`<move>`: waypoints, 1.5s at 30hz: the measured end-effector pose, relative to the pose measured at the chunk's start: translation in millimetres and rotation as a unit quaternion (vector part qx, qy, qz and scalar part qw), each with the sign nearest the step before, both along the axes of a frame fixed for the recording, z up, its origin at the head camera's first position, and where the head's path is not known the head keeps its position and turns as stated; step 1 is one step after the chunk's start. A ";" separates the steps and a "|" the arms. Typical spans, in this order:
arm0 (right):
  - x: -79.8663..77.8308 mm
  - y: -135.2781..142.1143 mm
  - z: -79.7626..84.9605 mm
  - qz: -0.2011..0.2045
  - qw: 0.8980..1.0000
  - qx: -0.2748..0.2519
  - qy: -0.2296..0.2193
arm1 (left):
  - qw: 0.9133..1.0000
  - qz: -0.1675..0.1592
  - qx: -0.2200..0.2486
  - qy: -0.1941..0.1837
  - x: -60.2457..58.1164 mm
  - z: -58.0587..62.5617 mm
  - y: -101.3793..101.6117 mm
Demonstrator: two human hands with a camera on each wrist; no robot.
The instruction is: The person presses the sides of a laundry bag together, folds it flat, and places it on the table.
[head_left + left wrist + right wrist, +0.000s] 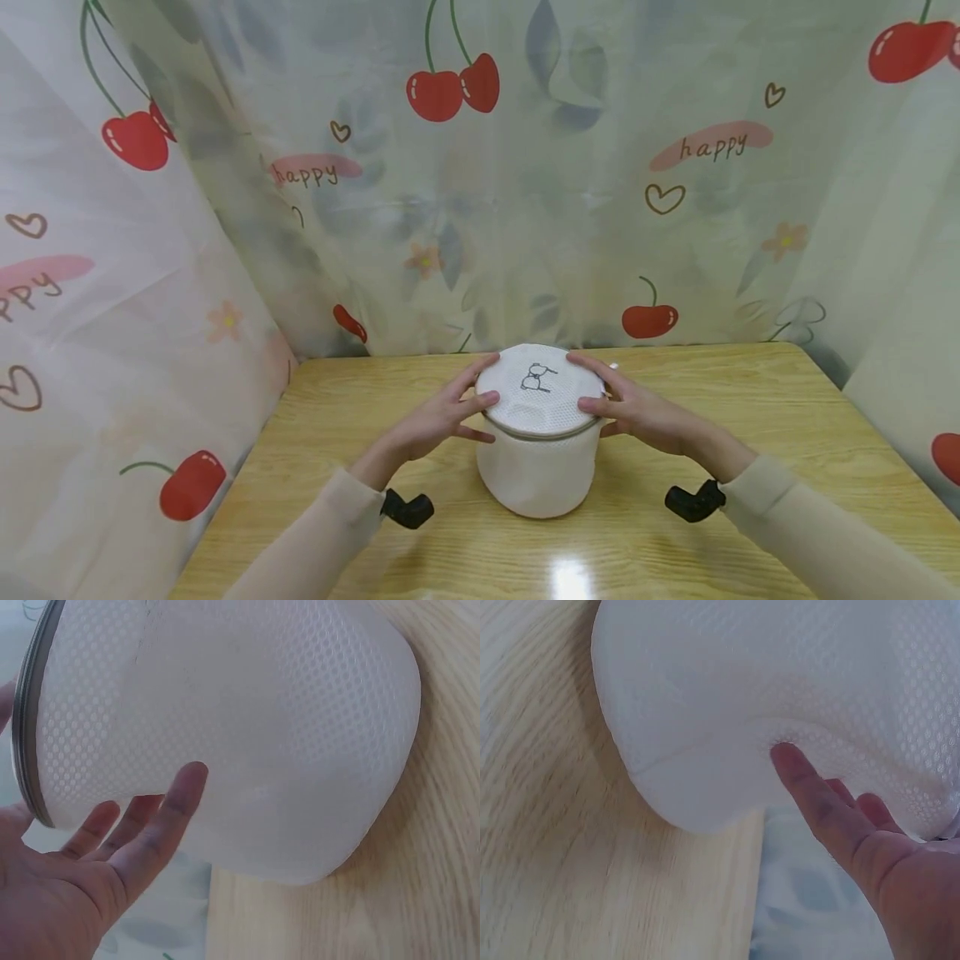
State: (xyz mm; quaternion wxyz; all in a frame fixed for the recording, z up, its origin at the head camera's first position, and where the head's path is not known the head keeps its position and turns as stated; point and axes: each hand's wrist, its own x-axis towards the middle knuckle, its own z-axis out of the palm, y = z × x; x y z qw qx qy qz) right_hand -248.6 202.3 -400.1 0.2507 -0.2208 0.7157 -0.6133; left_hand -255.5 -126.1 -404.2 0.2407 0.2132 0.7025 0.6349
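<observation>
A round white mesh laundry bag (536, 475) stands upright on the table, with a grey zip round its top edge. Its lid (551, 408) carries a small dark line drawing. From the left, my left hand (450, 408) holds the top edge, digits spread over the lid and the side. My right hand (633, 412) grips the opposite side in much the same way. In the right wrist view a fingertip (787, 757) meets the mesh wall, which is creased there. Some fingers are hidden behind the bag.
The wooden table (337, 533) runs back to a curtain (525, 208) printed with cherries and hearts, which also hangs at both sides. Black wrist devices (697, 502) sit at both cuffs. A small white tab (613, 367) shows beside the right hand.
</observation>
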 end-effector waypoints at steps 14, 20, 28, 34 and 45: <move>-3.2 -16.7 -15.2 0.007 0.996 -0.076 -0.045 | 0.996 0.048 0.062 -0.040 -2.7 -19.7 21.4; -2.1 -21.1 -20.2 0.007 0.995 -0.085 -0.058 | 0.996 0.050 0.065 -0.043 -3.2 -27.5 24.7; -3.0 -21.6 -25.6 0.003 0.994 -0.093 -0.060 | 0.997 0.053 0.042 -0.029 -7.3 -30.5 22.9; -4.2 -19.1 -25.6 0.008 0.993 -0.099 -0.057 | 0.995 0.067 -0.068 0.035 -20.7 -20.0 19.2; -4.0 -16.1 -28.0 0.005 0.995 -0.085 -0.051 | 0.990 -0.030 -0.108 0.091 -56.9 -9.7 25.6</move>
